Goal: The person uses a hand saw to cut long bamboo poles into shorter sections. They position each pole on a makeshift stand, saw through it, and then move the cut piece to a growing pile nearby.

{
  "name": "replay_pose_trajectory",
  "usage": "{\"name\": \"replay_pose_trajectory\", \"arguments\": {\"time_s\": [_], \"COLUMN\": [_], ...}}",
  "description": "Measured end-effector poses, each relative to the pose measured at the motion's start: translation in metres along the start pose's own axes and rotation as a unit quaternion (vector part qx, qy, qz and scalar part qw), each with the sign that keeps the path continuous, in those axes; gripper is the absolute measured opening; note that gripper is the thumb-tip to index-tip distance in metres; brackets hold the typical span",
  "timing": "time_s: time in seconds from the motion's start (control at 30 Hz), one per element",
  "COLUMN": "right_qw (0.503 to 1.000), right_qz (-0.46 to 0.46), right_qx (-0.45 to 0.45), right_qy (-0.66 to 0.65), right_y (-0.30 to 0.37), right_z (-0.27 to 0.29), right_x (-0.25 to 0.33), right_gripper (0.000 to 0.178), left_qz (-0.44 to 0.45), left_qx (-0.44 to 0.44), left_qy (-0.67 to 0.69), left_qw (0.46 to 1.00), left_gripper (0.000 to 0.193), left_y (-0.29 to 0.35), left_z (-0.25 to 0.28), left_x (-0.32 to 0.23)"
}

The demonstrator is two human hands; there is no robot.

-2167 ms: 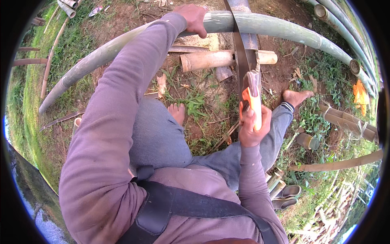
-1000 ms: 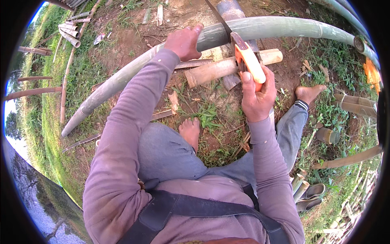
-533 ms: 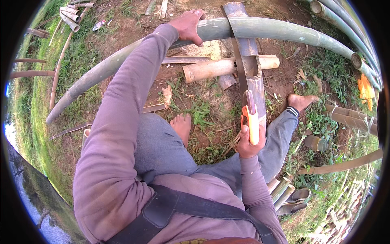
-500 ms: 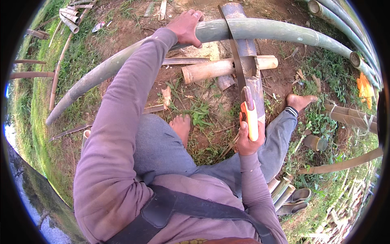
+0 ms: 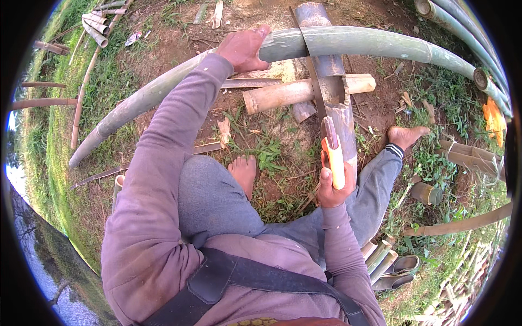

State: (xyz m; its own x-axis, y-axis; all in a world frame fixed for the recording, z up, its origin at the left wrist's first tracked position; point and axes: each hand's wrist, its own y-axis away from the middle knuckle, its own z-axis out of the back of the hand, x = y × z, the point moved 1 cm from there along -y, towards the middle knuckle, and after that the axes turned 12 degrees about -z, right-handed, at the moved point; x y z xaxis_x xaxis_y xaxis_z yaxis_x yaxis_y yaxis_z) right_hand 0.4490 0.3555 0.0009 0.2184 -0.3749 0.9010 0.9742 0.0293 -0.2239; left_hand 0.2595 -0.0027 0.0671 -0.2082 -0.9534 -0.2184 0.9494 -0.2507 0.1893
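Note:
A long green bamboo pole (image 5: 375, 42) lies crosswise in front of me, resting over a thicker bamboo post (image 5: 314, 16) that has a notch cut in it. My left hand (image 5: 243, 50) grips the pole left of the post, fingers wrapped over it. In my right hand (image 5: 334, 191), close to my bent leg, is the orange-and-yellow handle of a handsaw (image 5: 315, 81). Its long blade points away from me and crosses the pole just right of my left hand. How deep the teeth sit in the pole I cannot tell.
A short pale bamboo piece (image 5: 283, 96) runs under the notched post. Several thick poles (image 5: 462, 32) are stacked at the far right, near an orange cloth (image 5: 493, 122). Boots (image 5: 399, 271) and cut bamboo lengths (image 5: 380, 258) stand at lower right. Bamboo tubes (image 5: 95, 27) lie far left.
My left hand has rolled slightly on the pole, its fingers closer around it. The saw has moved only slightly and still crosses the pole. The whole view has shifted a little.

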Motion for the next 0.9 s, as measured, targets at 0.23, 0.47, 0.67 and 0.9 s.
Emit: {"name": "replay_pose_trajectory", "arguments": {"time_s": [0.23,0.47,0.67,0.9], "right_qw": [0.999,0.993,0.996,0.996], "right_qz": [-0.036,-0.108,-0.081,-0.062], "right_qx": [-0.007,0.013,0.017,0.022], "right_qy": [-0.011,-0.046,0.04,-0.057], "right_y": [-0.025,-0.032,0.0,-0.024], "right_z": [-0.019,-0.018,0.017,-0.015], "right_x": [0.017,0.055,0.08,0.04], "right_gripper": [0.033,0.029,0.029,0.019], "left_qz": [-0.042,0.014,0.058,0.046], "left_qx": [-0.15,-0.143,-0.064,-0.057], "left_qy": [0.026,-0.194,-0.157,-0.127], "left_qw": [0.988,0.97,0.984,0.989], "left_gripper": [0.089,0.104,0.09,0.081], "left_y": [-0.009,0.0,-0.001,-0.006], "left_z": [0.007,-0.022,-0.001,-0.004], "left_x": [0.045,0.017,0.019,0.018]}}
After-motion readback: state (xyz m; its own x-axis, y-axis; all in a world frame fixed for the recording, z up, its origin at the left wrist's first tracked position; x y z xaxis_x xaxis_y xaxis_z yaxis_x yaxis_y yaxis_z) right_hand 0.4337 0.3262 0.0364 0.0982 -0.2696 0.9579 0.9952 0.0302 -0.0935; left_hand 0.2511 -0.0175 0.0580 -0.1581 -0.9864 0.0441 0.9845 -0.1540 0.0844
